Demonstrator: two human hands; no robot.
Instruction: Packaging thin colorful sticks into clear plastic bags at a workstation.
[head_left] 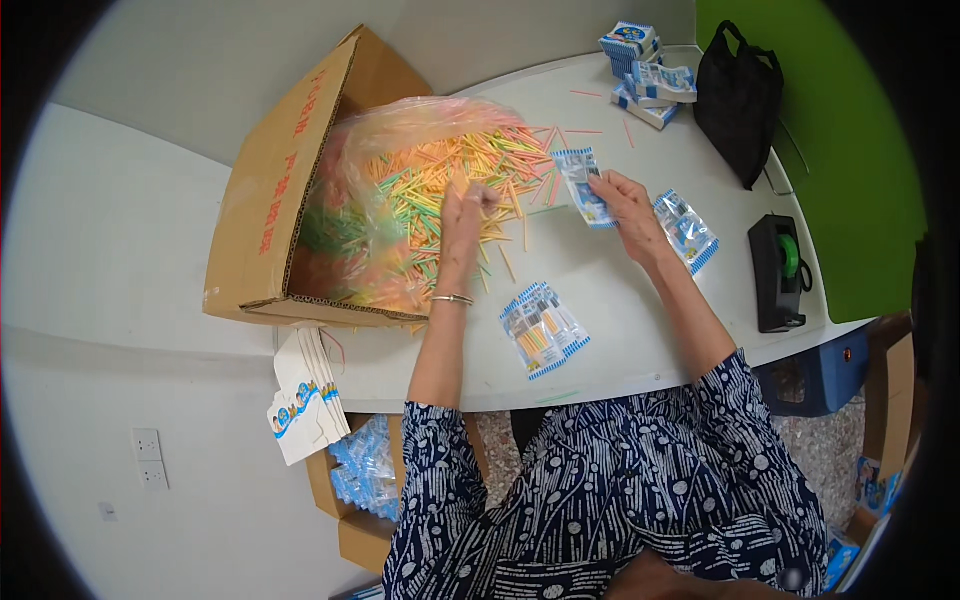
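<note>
A heap of thin sticks [425,200] in yellow, orange, pink and green spills from a clear plastic bag [430,112] in a cardboard box lying on its side. My left hand [465,210], a bangle at its wrist, is over the heap with its fingers curled in. It is slightly blurred, and what it grips is hidden. To the right, my right hand [627,208] pinches a small blue-and-white packet [583,185] between thumb and fingers. Packets with a see-through window [543,330] lie on the table in front of me; another packet [686,232] lies beside my right wrist.
The cardboard box [270,190] takes up the table's left side. Small blue-and-white boxes [650,80] are stacked at the back, beside a black bag [738,105]. A tape dispenser [777,272] stands at right. Below the table edge, a carton holds blue packets [365,468]; flat white cartons [305,395] hang nearby.
</note>
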